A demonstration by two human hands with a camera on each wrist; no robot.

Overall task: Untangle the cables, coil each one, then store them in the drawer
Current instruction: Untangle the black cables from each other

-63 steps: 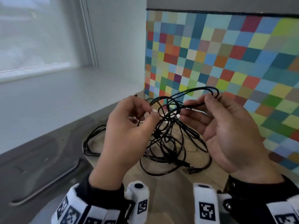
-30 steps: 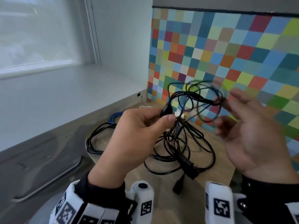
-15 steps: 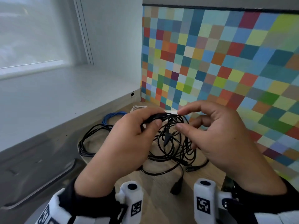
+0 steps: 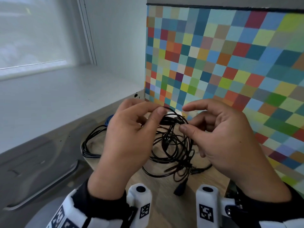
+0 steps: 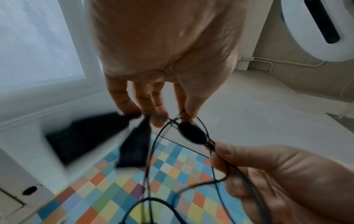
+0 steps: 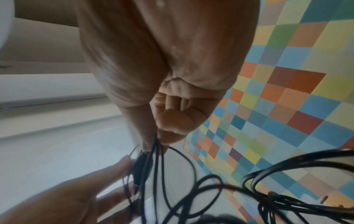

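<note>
Soft, even daylight enters from the window (image 4: 31, 32) at 10 o'clock, overexposed to haze. Both wrist views show motion blur and strong edge distortion; shadows are faint.

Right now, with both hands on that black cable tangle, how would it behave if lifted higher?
Probably floppy: the black cable tangle droops in loose loops below the left hand and right hand. Likely light, since fingertip pinches hold it. Loops lying on the wooden surface may drag along, and the dangling plug could swing.
</note>
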